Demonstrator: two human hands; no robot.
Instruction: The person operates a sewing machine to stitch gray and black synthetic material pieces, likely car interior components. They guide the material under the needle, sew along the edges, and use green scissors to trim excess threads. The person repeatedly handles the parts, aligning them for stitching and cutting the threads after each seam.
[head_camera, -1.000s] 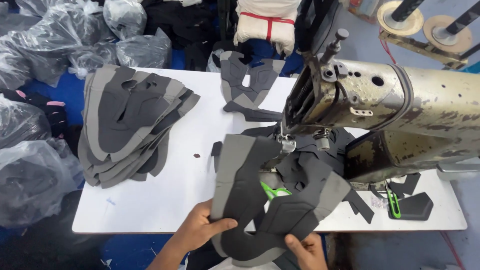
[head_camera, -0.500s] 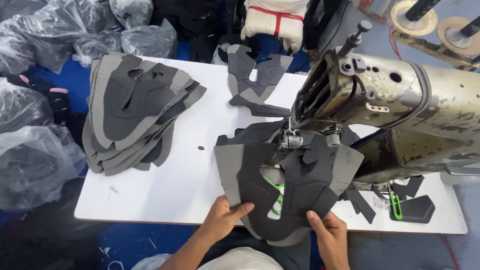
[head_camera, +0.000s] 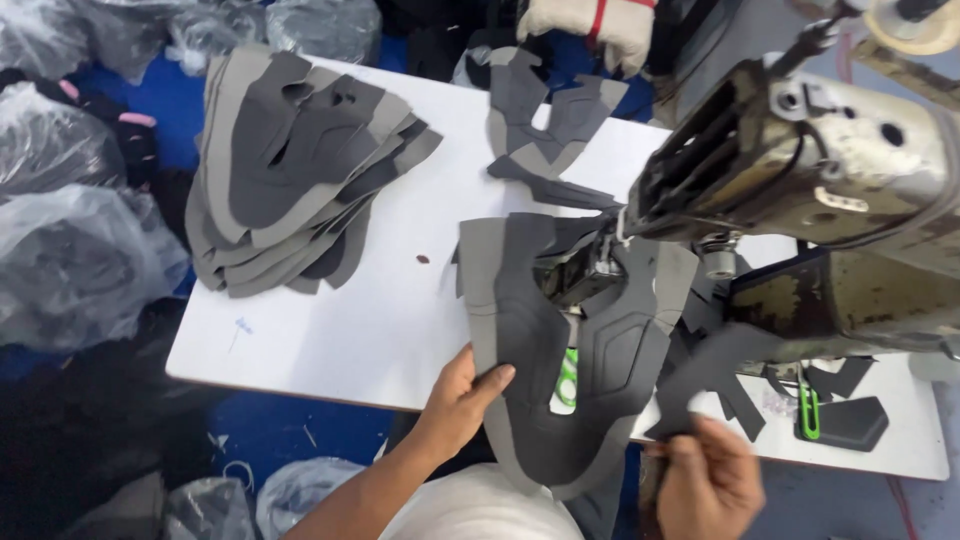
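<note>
My left hand (head_camera: 460, 395) grips the left edge of a grey U-shaped shoe upper piece (head_camera: 530, 330), thumb on top. The piece lies on the white table (head_camera: 380, 310), and its top runs under the head of an industrial sewing machine (head_camera: 800, 170). My right hand (head_camera: 710, 480) is blurred at the table's front edge, by the lower tip of a dark grey cut piece (head_camera: 710, 375). I cannot tell whether it holds that piece. A green-handled snip (head_camera: 567, 375) shows through the gap in the upper.
A tall stack of grey cut uppers (head_camera: 300, 170) sits at the table's left end. A few more pieces (head_camera: 550, 120) lie at the back. Clear plastic bags (head_camera: 70, 260) crowd the floor to the left. A green clip (head_camera: 808, 410) rests on a dark piece at the right.
The upper has been spread flatter under the machine head. My right hand has come off its right side and dropped down to the right. My left hand keeps its hold.
</note>
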